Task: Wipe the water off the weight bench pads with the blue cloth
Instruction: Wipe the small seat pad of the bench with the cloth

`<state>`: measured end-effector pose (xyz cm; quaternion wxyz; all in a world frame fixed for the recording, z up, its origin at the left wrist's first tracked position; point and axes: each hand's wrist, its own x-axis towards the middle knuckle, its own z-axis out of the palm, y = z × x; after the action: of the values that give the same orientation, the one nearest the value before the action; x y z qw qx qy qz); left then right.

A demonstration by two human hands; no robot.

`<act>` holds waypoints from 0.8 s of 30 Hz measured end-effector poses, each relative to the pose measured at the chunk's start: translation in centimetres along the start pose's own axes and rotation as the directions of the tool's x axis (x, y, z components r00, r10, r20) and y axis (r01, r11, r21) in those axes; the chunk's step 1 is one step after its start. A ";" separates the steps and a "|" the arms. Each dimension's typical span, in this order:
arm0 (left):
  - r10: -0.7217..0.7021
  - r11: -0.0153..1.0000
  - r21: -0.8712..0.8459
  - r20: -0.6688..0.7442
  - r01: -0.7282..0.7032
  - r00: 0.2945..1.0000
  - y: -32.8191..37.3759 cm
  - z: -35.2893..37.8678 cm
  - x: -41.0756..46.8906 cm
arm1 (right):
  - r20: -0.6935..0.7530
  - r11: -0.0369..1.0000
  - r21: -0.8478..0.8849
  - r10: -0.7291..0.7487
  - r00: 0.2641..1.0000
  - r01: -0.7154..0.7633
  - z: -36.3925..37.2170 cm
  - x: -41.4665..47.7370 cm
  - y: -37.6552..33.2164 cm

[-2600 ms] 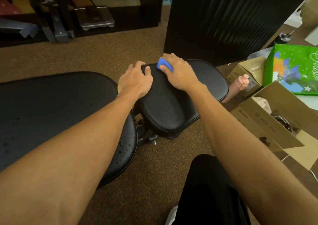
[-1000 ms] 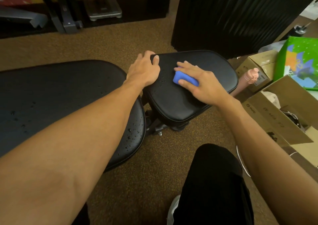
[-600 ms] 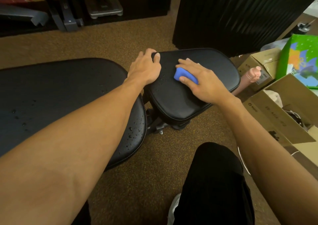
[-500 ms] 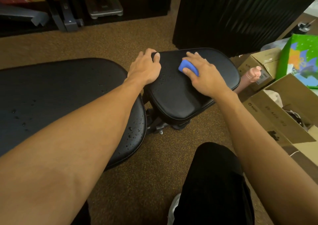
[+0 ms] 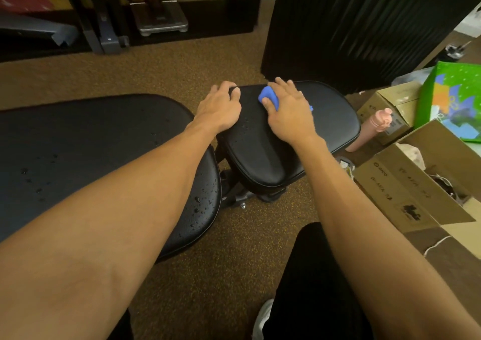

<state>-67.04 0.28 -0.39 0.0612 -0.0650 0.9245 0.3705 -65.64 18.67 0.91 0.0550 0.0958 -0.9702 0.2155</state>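
Note:
Two black bench pads stand side by side on the carpet. The small seat pad (image 5: 263, 154) is in the middle, the long back pad (image 5: 78, 141) on the left. Water drops dot the back pad's near right edge and the seat pad's left part. My right hand (image 5: 291, 110) presses a bunched blue cloth (image 5: 268, 99) flat onto the far part of the seat pad; most of the cloth is hidden under the palm. My left hand (image 5: 221, 108) grips the seat pad's far left corner, fingers curled over its edge.
An open cardboard box (image 5: 416, 183) and a smaller box (image 5: 390, 102) stand right of the seat pad, with a pink bottle (image 5: 372, 128) leaning between them and a green bag (image 5: 453, 97) behind. A black ribbed panel (image 5: 351, 27) rises behind the seat. My black-clad knee (image 5: 312, 274) is below.
My right hand slid the blue cloth from the seat pad's middle toward its far edge and a little left. My left hand stayed on the corner.

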 end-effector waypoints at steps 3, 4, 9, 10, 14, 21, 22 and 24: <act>-0.005 1.000 -0.008 0.018 0.006 1.000 0.1 -0.3 -0.1 | 0.107 0.989 0.035 -0.144 0.984 0.141 -0.2 -1.1 -0.3; -0.006 1.000 -0.017 0.026 0.006 1.000 0.1 -0.4 -0.2 | 0.138 0.986 0.048 -0.165 0.977 0.160 -0.6 -1.5 0.2; 0.001 0.999 -0.045 0.086 0.003 0.996 0.1 -1.9 -0.9 | 0.074 1.000 0.008 -0.001 0.997 0.000 -0.7 0.1 1.0; 0.003 1.000 -0.031 0.095 0.000 0.996 0.2 -2.3 -1.2 | 0.060 1.000 -0.009 0.025 0.998 -0.025 -0.4 0.9 0.4; 0.025 0.981 0.188 0.090 -0.041 0.996 0.0 -4.2 -2.3 | 0.090 0.999 0.009 -0.034 0.995 0.033 0.5 2.5 -1.9; 0.092 0.912 0.398 0.037 -0.099 0.995 -1.9 -5.8 -3.9 | 0.105 0.991 0.100 -0.098 0.990 0.087 -0.3 0.1 0.8; 0.107 0.910 0.400 0.023 -0.107 0.994 -2.0 -5.5 -3.9 | 0.071 0.996 0.086 -0.043 0.997 0.037 -0.3 0.8 0.9; 0.125 0.915 0.386 0.005 -0.117 0.992 -2.1 -5.2 -3.6 | 0.027 0.998 0.047 0.040 0.999 -0.041 0.1 2.2 0.2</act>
<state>-63.44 -4.55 2.45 0.0404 0.0019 0.9822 0.1836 -67.84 18.40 1.07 0.0355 0.0801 -0.9672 0.2383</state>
